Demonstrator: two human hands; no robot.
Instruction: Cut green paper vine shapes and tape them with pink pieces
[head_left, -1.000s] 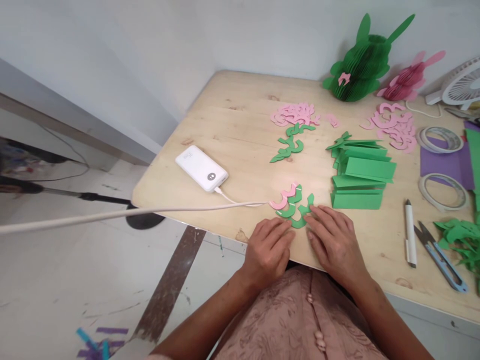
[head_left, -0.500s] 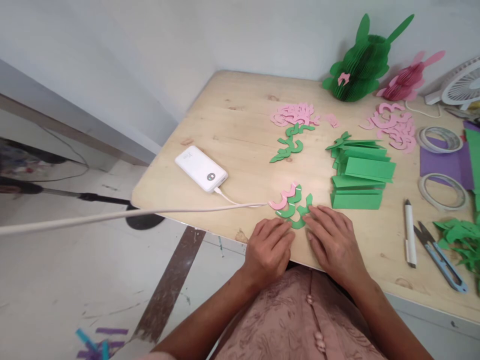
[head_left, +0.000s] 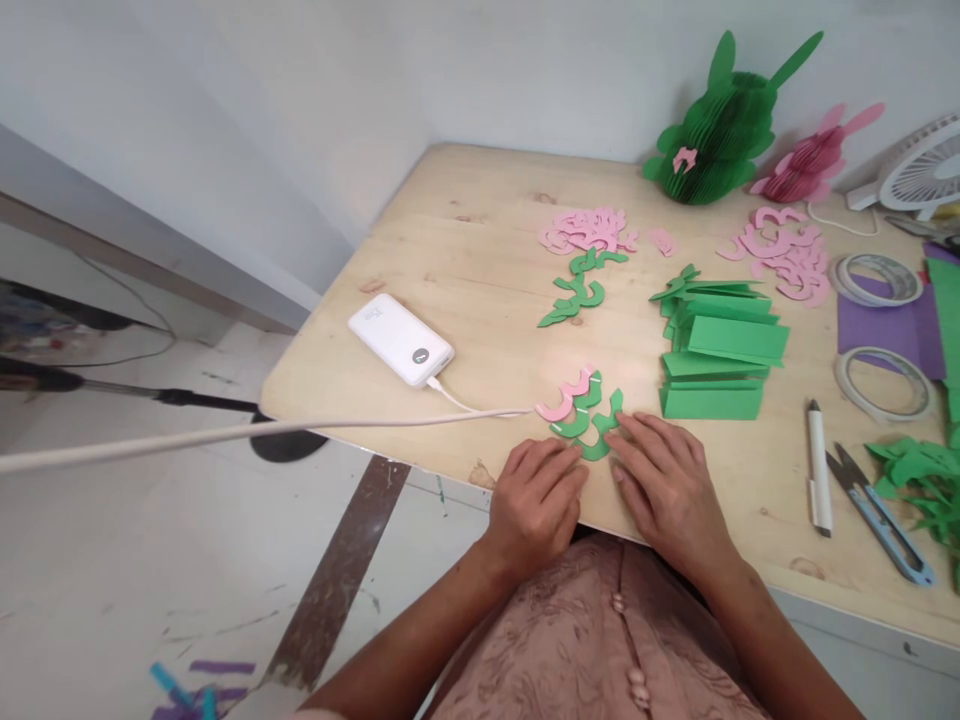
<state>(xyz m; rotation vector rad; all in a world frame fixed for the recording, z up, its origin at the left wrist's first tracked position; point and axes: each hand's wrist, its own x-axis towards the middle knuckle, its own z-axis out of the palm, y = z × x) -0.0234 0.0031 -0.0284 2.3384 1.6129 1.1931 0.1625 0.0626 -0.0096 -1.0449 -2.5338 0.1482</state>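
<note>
A green paper cutout lies on the bench between the fingertips. The right hand, loosely spread, touches it; the left hand curls at its other end, grip unclear.

A place for papercraft is indicated; whether a home or a small workshop cannot be told. A pale wooden counter is set against a plain wall. On it are spread curved green cutouts, heaped pink cutouts, folded green paper, tape rolls, blue-handled snips and a pen. Pleated paper figures are stood behind, and the streaked floor is littered with coloured strips.
</note>
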